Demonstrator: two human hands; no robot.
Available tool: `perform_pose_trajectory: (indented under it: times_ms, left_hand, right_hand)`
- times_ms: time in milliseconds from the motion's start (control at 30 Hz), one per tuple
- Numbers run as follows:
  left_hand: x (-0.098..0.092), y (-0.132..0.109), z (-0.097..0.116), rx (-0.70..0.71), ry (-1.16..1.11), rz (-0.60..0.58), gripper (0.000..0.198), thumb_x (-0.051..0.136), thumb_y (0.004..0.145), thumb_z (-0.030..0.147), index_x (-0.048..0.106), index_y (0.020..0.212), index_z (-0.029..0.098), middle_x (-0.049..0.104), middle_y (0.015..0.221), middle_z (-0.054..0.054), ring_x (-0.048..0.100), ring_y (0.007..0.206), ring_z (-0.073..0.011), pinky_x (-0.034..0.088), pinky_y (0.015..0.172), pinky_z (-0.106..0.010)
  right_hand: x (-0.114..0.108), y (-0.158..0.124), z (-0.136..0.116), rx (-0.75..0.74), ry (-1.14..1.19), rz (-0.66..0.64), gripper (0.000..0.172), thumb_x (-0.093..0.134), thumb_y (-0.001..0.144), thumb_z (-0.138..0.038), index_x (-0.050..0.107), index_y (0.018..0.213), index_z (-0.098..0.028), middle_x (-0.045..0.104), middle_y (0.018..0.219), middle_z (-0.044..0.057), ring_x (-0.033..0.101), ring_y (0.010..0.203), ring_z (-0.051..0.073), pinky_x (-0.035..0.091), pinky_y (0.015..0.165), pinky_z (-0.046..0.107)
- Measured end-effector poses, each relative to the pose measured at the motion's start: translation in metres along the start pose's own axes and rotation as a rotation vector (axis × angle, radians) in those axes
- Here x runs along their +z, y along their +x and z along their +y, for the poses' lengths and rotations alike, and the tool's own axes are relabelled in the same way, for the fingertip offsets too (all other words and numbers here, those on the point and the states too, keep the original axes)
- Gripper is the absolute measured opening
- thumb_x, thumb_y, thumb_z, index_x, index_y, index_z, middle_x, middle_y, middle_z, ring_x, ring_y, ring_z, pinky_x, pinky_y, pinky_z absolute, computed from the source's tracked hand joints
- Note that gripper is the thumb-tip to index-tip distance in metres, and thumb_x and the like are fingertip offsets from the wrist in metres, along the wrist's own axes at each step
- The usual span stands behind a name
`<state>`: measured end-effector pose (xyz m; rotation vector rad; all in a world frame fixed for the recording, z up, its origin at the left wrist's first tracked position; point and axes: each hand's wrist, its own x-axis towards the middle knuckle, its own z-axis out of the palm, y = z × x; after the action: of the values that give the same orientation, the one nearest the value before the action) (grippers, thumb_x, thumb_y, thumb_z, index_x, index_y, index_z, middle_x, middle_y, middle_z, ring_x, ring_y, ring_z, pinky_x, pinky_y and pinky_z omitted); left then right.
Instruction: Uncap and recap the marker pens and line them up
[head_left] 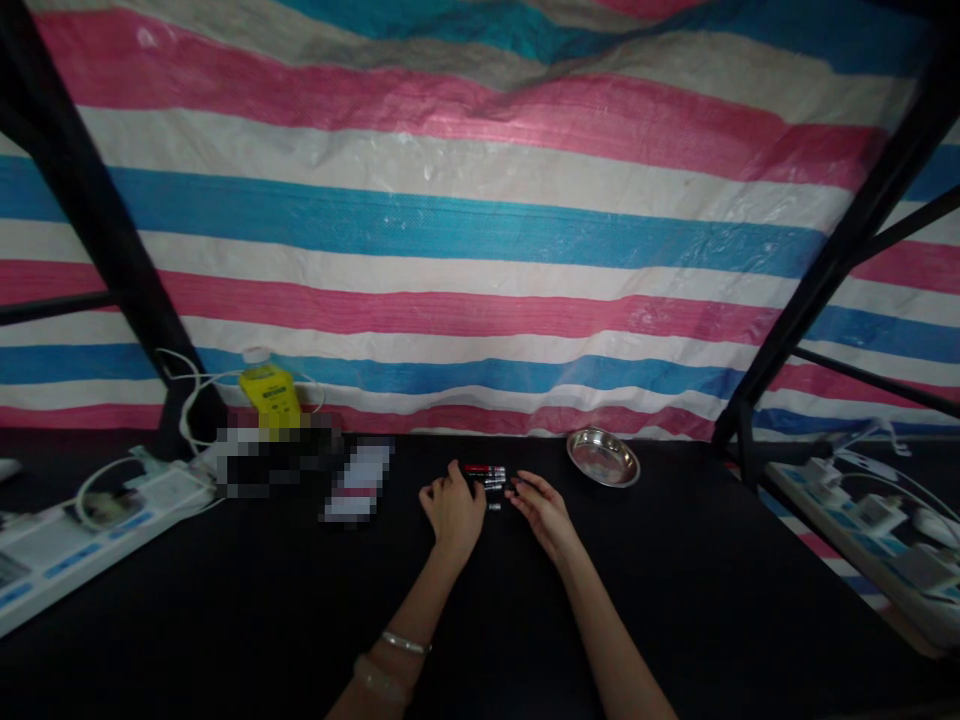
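Several slim tubes lie side by side on the black tabletop between my hands. The far one is a red tube (484, 469) with a silver end; nearer ones are dark tubes (492, 486) with silver ends, partly hidden by my left hand. A short silver piece (494, 507) lies just in front of them. My left hand (454, 508) rests palm down at the tubes' left ends, fingers apart, its thumb beside the dark tubes. To the right of the silver ends, my right hand (541, 508) has thumb and fingertips drawn together; what they hold is too small to tell.
A round metal dish (603, 458) stands behind my right hand. At left are a blurred phone-like object (358, 482), a yellow bottle (271, 395) and a power strip with cables (97, 540). Another power strip (870, 530) runs along the right. Striped sheeting (480, 240) hangs behind.
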<state>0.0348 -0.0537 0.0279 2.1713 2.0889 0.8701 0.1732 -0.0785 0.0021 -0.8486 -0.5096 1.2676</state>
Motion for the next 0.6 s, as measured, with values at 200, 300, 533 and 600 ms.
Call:
perform_pose_trajectory:
  times_ms: [200,300,533,600]
  left_hand:
    - [-0.002,0.000,0.002,0.022,0.011,0.009,0.041,0.045,0.080,0.027,0.049,0.115,0.006,0.068,0.086,-0.015,0.060,0.091,-0.0290,0.030,0.085,-0.042]
    - [-0.006,0.000,0.004,0.000,-0.009,0.010,0.042,0.045,0.081,0.026,0.048,0.117,0.005,0.068,0.086,-0.015,0.060,0.091,-0.0292,0.031,0.084,-0.043]
    - [-0.003,-0.001,0.004,0.011,-0.192,0.060,0.039,0.045,0.080,0.014,0.046,0.119,0.010,0.063,0.104,-0.015,0.059,0.097,-0.0271,0.036,0.086,-0.044]
    - [0.002,0.000,0.001,0.071,-0.267,0.087,0.037,0.045,0.079,0.009,0.051,0.114,0.013,0.057,0.113,-0.014,0.056,0.103,-0.0260,0.039,0.087,-0.043]
  right_hand:
    - [0.003,-0.003,0.002,0.014,-0.045,-0.100,0.038,0.081,0.054,-0.021,0.065,0.088,-0.014,0.069,0.083,0.005,0.067,0.071,0.018,0.055,0.068,0.030]
    - [0.004,-0.006,0.000,0.012,-0.033,-0.100,0.037,0.081,0.054,-0.021,0.065,0.087,-0.015,0.069,0.087,0.004,0.067,0.070,0.017,0.054,0.068,0.028]
    - [0.007,-0.010,-0.003,0.006,-0.011,-0.113,0.038,0.081,0.055,-0.022,0.066,0.089,-0.016,0.070,0.090,0.005,0.067,0.070,0.016,0.053,0.071,0.028]
    - [0.007,-0.011,-0.004,0.003,-0.003,-0.118,0.038,0.080,0.056,-0.022,0.065,0.091,-0.016,0.070,0.092,0.006,0.067,0.071,0.016,0.053,0.073,0.029]
